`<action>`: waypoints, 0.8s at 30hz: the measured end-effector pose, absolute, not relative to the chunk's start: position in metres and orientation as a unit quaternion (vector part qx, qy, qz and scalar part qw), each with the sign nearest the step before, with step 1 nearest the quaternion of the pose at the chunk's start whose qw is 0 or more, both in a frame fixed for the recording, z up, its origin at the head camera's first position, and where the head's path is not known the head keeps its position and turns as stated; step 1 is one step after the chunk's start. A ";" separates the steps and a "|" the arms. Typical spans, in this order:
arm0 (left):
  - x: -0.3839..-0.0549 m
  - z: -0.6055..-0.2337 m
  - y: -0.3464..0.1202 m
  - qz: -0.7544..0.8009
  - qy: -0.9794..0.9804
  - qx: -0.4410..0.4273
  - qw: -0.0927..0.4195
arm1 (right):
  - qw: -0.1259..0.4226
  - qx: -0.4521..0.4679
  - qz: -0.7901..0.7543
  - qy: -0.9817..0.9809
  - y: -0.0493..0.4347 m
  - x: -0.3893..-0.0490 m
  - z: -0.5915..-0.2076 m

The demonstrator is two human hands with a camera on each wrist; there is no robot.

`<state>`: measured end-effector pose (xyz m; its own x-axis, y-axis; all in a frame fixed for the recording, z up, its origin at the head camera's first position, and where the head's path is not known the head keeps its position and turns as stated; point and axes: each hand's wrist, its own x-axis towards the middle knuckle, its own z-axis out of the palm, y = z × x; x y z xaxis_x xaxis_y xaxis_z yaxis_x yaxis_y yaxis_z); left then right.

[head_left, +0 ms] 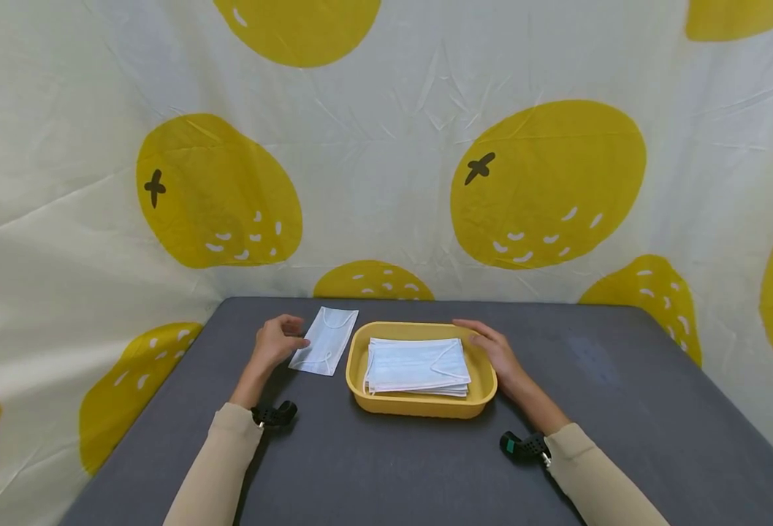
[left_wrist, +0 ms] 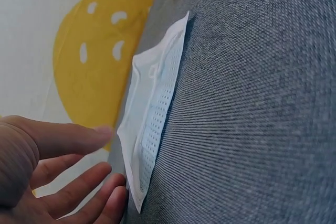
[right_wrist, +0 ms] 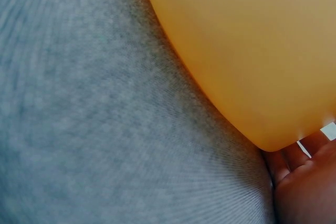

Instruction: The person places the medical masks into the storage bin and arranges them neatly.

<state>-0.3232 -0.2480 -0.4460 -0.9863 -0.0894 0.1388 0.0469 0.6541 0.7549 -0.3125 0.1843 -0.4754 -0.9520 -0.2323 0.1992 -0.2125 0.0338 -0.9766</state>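
Note:
A single light-blue face mask (head_left: 326,340) with white ear loops lies flat on the table, left of a yellow tray (head_left: 419,406). My left hand (head_left: 278,342) hovers at the mask's left edge, thumb and fingers spread apart with nothing between them. In the left wrist view, the fingertips (left_wrist: 116,203) come close to the mask's near end (left_wrist: 147,124); whether they touch it I cannot tell. Inside the tray sits a stack of face masks (head_left: 416,364). My right hand (head_left: 497,353) rests along the tray's right end, its fingers extended around the far corner and partly hidden by the wall in the right wrist view.
Both items lie on a dark grey cloth-covered table (head_left: 386,467). Behind it hangs a white curtain (head_left: 373,183) printed with yellow fruit. A black band with a camera (head_left: 276,415) sits on the left wrist, and another (head_left: 523,447) on the right.

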 end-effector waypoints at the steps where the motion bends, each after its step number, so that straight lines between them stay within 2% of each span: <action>1: -0.323 -0.446 -0.248 -0.413 -0.907 0.012 0.081 | 0.008 -0.154 -0.677 0.720 0.184 -0.312 -0.475; 24: -0.326 -0.446 -0.246 -0.354 -0.933 0.032 0.062 | -0.001 -0.155 -0.666 0.730 0.185 -0.315 -0.478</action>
<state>-0.3259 -0.2457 -0.4463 -0.9902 -0.1036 0.0935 -0.0155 0.7474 0.6642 -0.3152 0.1853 -0.4776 -0.9520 -0.2250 0.2077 -0.2274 0.0651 -0.9716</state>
